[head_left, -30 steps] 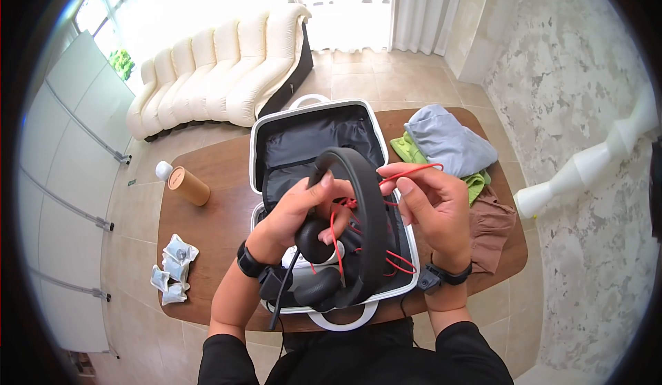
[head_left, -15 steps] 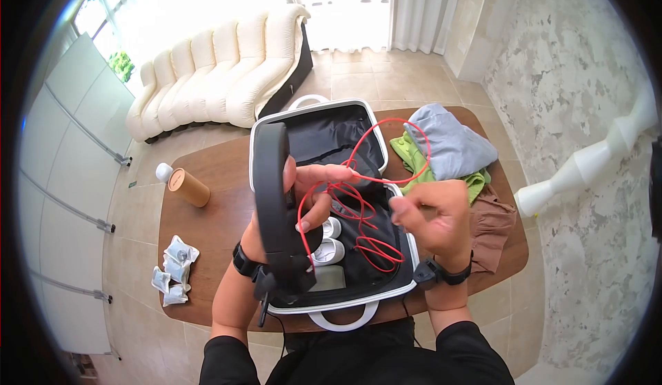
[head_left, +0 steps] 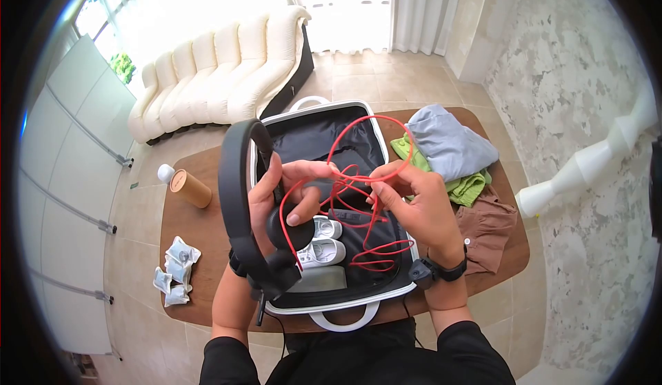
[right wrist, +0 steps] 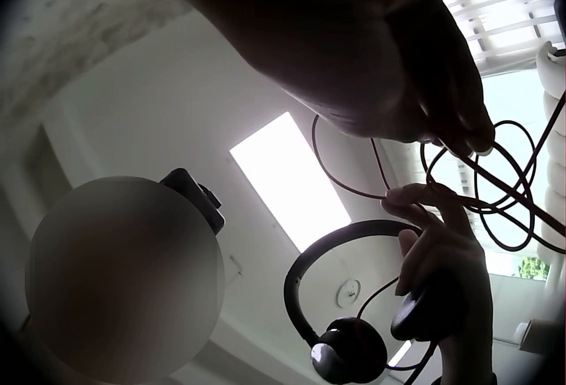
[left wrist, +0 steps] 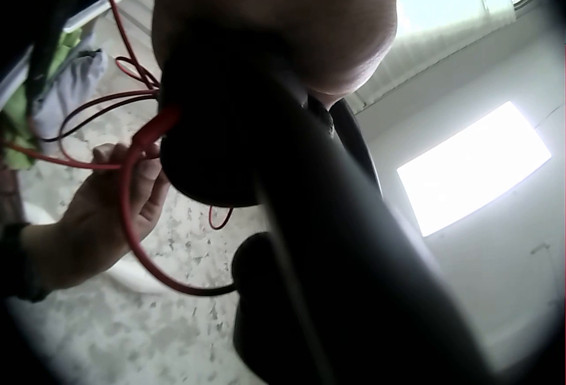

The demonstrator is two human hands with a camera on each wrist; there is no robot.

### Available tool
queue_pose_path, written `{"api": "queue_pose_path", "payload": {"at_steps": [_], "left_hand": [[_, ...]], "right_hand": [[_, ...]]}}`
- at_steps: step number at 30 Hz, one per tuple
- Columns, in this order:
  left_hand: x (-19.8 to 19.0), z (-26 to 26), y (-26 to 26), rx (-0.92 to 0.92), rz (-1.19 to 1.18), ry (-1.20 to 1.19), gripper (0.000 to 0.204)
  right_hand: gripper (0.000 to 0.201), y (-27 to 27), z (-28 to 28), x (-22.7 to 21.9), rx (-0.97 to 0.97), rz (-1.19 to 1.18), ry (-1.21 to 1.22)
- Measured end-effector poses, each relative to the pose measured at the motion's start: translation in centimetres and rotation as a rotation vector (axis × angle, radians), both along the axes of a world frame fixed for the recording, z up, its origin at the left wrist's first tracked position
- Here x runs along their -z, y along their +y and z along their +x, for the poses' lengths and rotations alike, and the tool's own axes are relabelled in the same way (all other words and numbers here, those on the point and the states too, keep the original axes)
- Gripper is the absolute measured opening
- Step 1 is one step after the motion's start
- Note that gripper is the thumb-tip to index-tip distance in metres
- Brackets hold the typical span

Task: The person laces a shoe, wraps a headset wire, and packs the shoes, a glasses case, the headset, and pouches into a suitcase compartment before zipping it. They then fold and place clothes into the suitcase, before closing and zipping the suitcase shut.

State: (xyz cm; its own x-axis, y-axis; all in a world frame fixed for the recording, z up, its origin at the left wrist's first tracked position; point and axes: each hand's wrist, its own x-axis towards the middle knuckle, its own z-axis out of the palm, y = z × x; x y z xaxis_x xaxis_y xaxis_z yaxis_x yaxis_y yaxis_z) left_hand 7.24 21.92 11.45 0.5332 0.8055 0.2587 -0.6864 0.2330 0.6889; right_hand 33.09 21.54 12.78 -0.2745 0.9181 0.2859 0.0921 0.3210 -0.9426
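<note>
A black headset (head_left: 233, 192) hangs at nine o'clock over an open suitcase (head_left: 310, 140), its long axis running from crown at eleven to ear cups (head_left: 298, 235) toward five, gripped by the left hand (head_left: 265, 193). It looks light, smooth and springy, best held by the headband. White shoes (head_left: 325, 250) lie toward six. A red cord (head_left: 357, 177), likely soft and quick to tangle, loops at centre; at three, the right hand (head_left: 422, 204) pinches it, near folded clothes (head_left: 452, 140) at two.

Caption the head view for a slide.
Left hand holding a black headset, right hand pinching its red cable, above an open suitcase containing white sneakers.
</note>
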Motion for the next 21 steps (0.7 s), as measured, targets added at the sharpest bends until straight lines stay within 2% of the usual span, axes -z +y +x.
{"api": "queue_pose_path", "payload": {"at_steps": [3, 5, 7, 9, 10, 12, 14, 18, 21], "left_hand": [[-0.8, 0.2, -0.1, 0.012, -0.016, -0.059, 0.071], [-2.4, 0.8, -0.9, -0.233, -0.166, 0.1, 0.072], [-1.6, 0.0, -0.3, -0.193, -0.084, 0.107, 0.071], [-1.1, -0.4, 0.2, -0.08, 0.018, 0.017, 0.071], [-1.3, -0.3, 0.0, -0.08, 0.018, 0.016, 0.071], [-1.7, 0.0, -0.7, -0.228, -0.137, 0.043, 0.071], [-1.5, -0.2, -0.5, -0.215, -0.109, 0.061, 0.07], [-0.9, -0.7, 0.2, -0.12, 0.0, 0.054, 0.07], [-0.5, -0.8, 0.5, -0.146, 0.006, 0.086, 0.07]], "right_hand": [[0.012, 0.0, 0.0, 0.0, -0.03, -0.018, -0.047], [0.011, 0.3, 0.0, 0.3, -0.064, 0.103, -0.083], [0.011, 0.6, 0.3, 0.4, -0.08, 0.116, -0.105], [0.011, 0.7, 0.4, 0.4, -0.096, 0.13, -0.128], [0.011, 0.7, 0.5, 0.3, -0.071, 0.067, -0.106], [0.011, 0.8, 0.6, 0.4, -0.045, 0.004, -0.085], [0.011, 1.2, 0.7, 0.6, 0.098, 0.029, -0.166], [0.011, 1.1, 0.8, 0.4, 0.193, 0.005, -0.249], [0.01, 1.2, 0.9, 0.8, 0.275, 0.036, -0.256]]}}
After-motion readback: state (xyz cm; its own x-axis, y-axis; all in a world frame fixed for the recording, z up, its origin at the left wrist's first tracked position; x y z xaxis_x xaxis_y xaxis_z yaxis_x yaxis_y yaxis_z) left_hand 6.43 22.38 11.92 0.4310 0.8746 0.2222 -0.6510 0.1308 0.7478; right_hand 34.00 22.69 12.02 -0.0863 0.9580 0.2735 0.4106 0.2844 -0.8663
